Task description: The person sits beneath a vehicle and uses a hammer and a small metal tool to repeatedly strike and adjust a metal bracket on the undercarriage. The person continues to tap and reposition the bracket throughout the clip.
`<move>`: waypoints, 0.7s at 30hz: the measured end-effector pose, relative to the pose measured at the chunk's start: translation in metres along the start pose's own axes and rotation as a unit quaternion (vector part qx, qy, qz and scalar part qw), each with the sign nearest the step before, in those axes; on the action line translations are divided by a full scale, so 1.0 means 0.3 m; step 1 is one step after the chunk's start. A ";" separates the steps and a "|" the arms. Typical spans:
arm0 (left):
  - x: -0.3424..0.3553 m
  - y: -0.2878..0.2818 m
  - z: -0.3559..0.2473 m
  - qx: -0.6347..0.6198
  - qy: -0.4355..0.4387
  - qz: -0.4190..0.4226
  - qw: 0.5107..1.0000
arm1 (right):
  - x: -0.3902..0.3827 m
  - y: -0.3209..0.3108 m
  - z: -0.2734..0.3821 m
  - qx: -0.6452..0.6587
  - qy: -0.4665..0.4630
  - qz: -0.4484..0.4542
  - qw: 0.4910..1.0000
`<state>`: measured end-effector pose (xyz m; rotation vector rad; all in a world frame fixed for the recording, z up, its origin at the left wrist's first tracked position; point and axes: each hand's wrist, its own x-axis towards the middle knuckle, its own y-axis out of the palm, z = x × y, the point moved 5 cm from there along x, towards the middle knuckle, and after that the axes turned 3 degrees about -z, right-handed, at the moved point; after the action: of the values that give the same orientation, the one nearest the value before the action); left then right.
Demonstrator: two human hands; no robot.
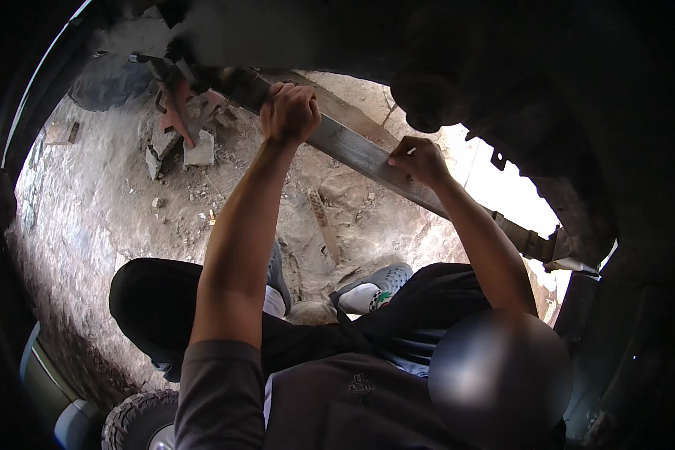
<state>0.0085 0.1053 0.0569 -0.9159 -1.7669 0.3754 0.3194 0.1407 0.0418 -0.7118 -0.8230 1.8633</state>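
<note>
A long grey metal shaft (364,152), like a vehicle's drive shaft, slants across from upper left to lower right under a dark vehicle body. My left hand (289,112) is closed over its upper part, knuckles up. Farther down the shaft, my right hand (420,161) has its fingers curled, with thumb and forefinger pinched together at the shaft's surface. Whatever lies in that pinch, if anything, is too small or hidden to make out. A jointed end fitting (532,241) shows at the shaft's lower right end. The upper left end goes into shadow.
Dark underbody parts (427,82) hang close overhead and on the right. On the dirt ground (225,150) lie a reddish metal stand (175,112), broken blocks (199,149), a brick (61,133) and a perforated strip (322,223). A tyre (131,424) stands at lower left.
</note>
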 end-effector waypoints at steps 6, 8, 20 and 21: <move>0.014 -0.019 -0.032 0.024 -0.002 -0.031 0.999 | 0.149 0.145 0.140 0.055 -0.045 -0.030 0.997; 0.012 -0.048 -0.040 0.012 -0.003 -0.062 0.998 | 0.175 0.176 0.207 0.075 -0.056 -0.043 0.995; -0.018 -0.035 -0.013 0.032 0.019 -0.082 0.996 | -0.060 0.021 0.034 -0.018 -0.013 -0.062 0.998; -0.012 -0.043 -0.027 0.028 0.020 -0.089 0.995 | -0.056 0.016 0.031 -0.009 -0.019 -0.061 0.998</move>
<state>0.0111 0.0928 0.0661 -0.7152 -1.7772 0.2883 0.3163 0.1217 0.0459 -0.6260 -0.8893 1.7666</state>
